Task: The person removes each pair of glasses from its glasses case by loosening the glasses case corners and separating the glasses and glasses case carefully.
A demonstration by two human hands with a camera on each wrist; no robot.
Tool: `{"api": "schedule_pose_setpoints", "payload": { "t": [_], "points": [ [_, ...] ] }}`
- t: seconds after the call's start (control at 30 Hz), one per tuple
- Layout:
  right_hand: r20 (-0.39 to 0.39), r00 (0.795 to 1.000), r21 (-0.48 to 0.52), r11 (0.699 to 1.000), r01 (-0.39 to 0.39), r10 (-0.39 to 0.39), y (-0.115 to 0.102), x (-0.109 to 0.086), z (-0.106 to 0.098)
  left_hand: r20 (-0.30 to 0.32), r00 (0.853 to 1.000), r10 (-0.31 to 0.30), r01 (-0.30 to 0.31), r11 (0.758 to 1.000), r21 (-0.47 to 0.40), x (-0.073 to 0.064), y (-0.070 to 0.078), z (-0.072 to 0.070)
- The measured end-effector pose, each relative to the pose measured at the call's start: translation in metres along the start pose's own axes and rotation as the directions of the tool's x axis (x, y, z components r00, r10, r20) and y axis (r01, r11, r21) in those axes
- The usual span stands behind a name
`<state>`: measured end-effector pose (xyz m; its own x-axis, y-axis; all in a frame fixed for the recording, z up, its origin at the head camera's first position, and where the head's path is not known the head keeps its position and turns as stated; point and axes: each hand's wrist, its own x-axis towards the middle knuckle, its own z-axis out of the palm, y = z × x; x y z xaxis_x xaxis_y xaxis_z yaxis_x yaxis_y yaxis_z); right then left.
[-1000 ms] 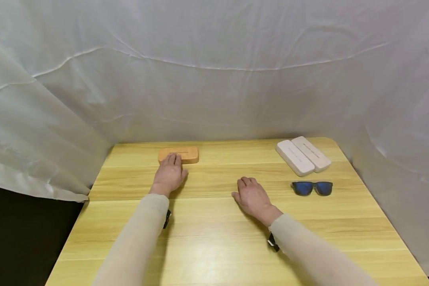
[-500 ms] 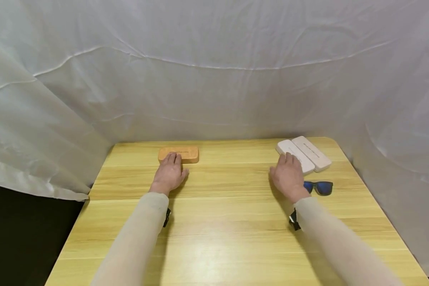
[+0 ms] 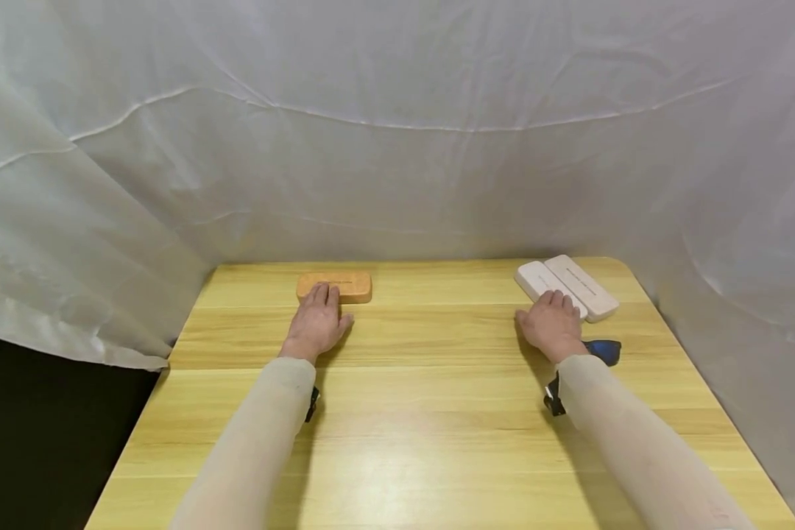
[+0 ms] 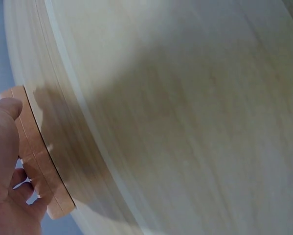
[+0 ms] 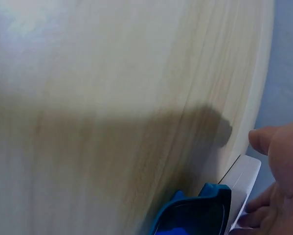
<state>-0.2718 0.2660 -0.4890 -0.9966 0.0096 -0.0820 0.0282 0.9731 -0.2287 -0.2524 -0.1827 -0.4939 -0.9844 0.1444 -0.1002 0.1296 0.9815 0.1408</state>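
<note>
An orange glasses case [image 3: 356,285] lies near the back edge of the table, left of the middle. My left hand [image 3: 314,324] rests its fingers on the front of that case; the left wrist view shows the thumb at one end of it. On the right, two white glasses cases lie side by side. My right hand [image 3: 551,325] reaches over the near end of the left white case [image 3: 538,275], its fingers overlapping the top and its thumb held apart. Dark sunglasses with blue lenses [image 3: 607,352] sit partly hidden behind the right wrist.
The other white case [image 3: 581,285] lies just right of the one under my right hand. A wooden table [image 3: 397,412] spreads between both arms. White cloth [image 3: 404,177] hangs behind its back edge and along the sides.
My right hand has moved right and forward from mid-table to the left white case, covering part of the sunglasses. The left hand stays on the orange case.
</note>
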Motion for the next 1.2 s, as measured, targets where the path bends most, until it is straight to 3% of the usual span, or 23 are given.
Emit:
{"api": "schedule_pose_setpoints", "payload": {
  "t": [0.23,0.43,0.57,0.73,1.2],
  "points": [
    [0.040,0.999,-0.003,1.000,0.013,-0.013,-0.001,-0.001,0.000,-0.002,1.000,0.003,-0.003,1.000,0.002,0.001,0.002,0.000],
    [0.013,0.997,-0.006,0.997,0.075,-0.075,-0.011,-0.008,0.002,-0.010,1.000,-0.001,0.001,1.000,-0.020,0.001,0.001,0.000],
    [0.044,0.992,-0.033,0.992,0.121,-0.120,-0.022,-0.013,0.005,0.001,1.000,-0.004,0.004,1.000,-0.027,0.001,0.001,0.000],
    [0.077,0.982,-0.050,0.983,0.178,-0.174,-0.035,-0.019,0.012,0.011,1.000,-0.007,0.007,1.000,-0.029,0.000,0.002,0.000],
    [0.009,0.939,-0.120,0.932,0.342,-0.344,-0.063,-0.039,0.029,0.002,1.000,0.016,-0.016,0.999,-0.031,0.003,0.008,0.003]
  ]
}}
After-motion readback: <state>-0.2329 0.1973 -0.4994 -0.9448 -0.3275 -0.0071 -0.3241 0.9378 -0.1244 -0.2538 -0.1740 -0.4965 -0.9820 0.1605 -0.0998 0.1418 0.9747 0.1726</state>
